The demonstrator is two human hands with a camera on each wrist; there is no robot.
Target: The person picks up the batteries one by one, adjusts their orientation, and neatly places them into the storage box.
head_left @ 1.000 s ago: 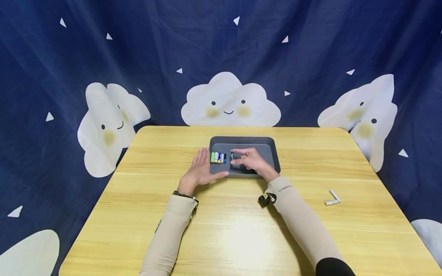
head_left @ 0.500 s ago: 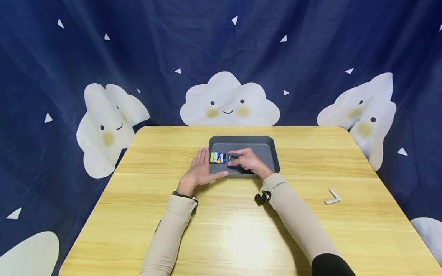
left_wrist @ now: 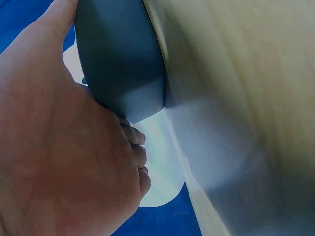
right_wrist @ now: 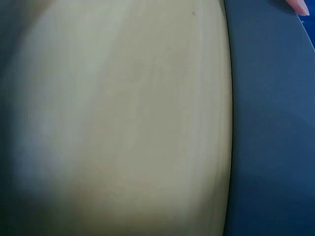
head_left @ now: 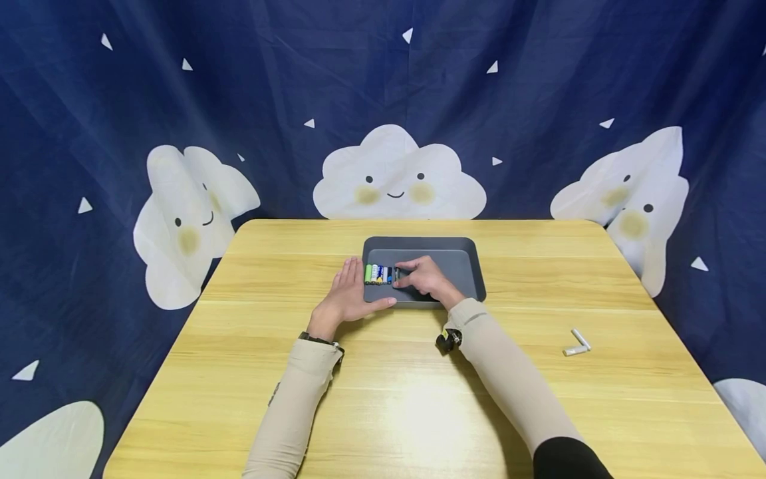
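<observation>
In the head view a dark grey tray (head_left: 445, 244) lies on the table, with a row of several batteries (head_left: 378, 274) side by side at its left end: green, white, blue and dark ones. My left hand (head_left: 346, 298) rests against the tray's left front corner, fingers straight along the left side and thumb along the front rim. The left wrist view shows this hand (left_wrist: 69, 142) beside the tray wall (left_wrist: 123, 64). Over the tray, my right hand (head_left: 427, 277) pinches a dark battery (head_left: 397, 274) by its ends between thumb and index finger, just right of the row.
Two white batteries (head_left: 577, 344) lie on the table's right side, their ends close together in a V. The wooden table (head_left: 257, 412) reaches back to a navy curtain (head_left: 275, 80) with cloud prints. Tray wall (right_wrist: 275, 123) fills the right wrist view's right side.
My right hand has moved a little left with the dark battery, bringing it close to the row's right end. The left hand has stayed at the tray corner.
</observation>
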